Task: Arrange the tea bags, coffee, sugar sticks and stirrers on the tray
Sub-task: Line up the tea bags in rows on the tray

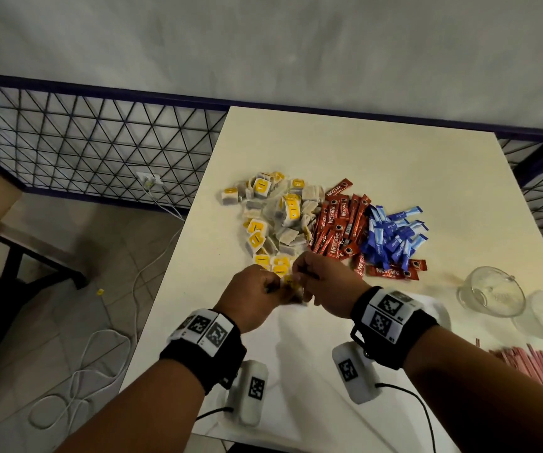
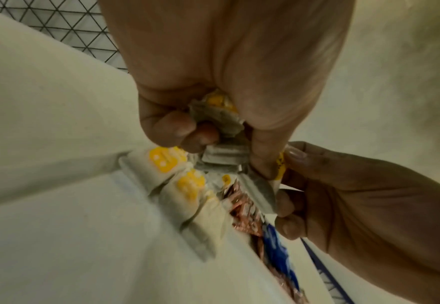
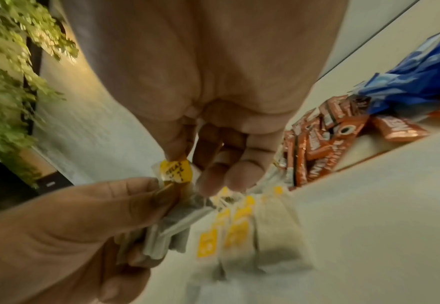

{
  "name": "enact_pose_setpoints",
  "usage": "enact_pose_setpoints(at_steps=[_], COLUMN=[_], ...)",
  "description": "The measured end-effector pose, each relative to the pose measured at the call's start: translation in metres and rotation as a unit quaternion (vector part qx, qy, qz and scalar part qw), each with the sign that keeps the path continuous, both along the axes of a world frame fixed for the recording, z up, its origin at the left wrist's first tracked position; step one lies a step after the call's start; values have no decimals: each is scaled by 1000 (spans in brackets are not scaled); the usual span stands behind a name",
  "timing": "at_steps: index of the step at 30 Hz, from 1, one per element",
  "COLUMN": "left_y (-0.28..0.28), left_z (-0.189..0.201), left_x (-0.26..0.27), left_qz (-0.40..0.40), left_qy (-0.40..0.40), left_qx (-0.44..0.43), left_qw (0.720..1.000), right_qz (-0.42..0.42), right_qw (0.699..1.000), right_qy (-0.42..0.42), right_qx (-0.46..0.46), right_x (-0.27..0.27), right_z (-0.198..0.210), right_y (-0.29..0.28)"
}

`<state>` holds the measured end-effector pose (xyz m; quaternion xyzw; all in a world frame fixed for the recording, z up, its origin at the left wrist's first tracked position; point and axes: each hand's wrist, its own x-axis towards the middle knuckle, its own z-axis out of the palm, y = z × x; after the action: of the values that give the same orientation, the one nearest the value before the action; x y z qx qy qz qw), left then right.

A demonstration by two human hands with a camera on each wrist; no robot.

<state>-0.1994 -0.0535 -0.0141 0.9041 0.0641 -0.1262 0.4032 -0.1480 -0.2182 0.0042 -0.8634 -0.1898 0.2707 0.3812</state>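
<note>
At the near edge of the heap, left hand [image 1: 254, 297] grips a bunch of tea bags [image 2: 222, 153]; right hand [image 1: 324, 286] pinches one bag's yellow tag [image 3: 176, 171]. Coffee sticks [image 1: 338, 223], sugar sticks [image 1: 392, 233], pink stirrers [image 1: 531, 362] lie unsorted on worktop [image 1: 377, 158]; no tray visible. Early stage.

tea bags [image 1: 273, 220] left | coffee sticks [image 1: 338, 223] middle | sugar sticks [image 1: 391, 233] right

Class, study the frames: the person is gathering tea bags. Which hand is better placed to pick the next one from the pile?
Right, probably. The left hand grips a bundle of tea bags; the right hand pinches only one yellow tag.
</note>
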Motion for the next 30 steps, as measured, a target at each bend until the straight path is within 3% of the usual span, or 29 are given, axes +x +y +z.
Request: enact_pose_setpoints(at_steps=[5, 11, 23, 27, 30], left_y=[-13, 4, 10, 11, 15], left_z=[-17, -21, -10, -10, -11], left_x=[-6, -11, -15, -14, -14], left_qz=[-18, 40, 60, 53, 57], left_qy=[29, 11, 17, 18, 2], left_qx=[47, 88, 96, 98, 88], left_qw=[998, 995, 993, 994, 995], right_qz=[-66, -111, -129, -123, -79], right_qw=[996, 988, 984, 981, 987], right_qy=[53, 95, 50, -8, -74], right_qx=[-41, -57, -117, -152, -117], right_x=[-8, -7, -4, -5, -7], right_z=[-29, -48, -60, -62, -60], right_y=[-9, -13, -2, -5, -13])
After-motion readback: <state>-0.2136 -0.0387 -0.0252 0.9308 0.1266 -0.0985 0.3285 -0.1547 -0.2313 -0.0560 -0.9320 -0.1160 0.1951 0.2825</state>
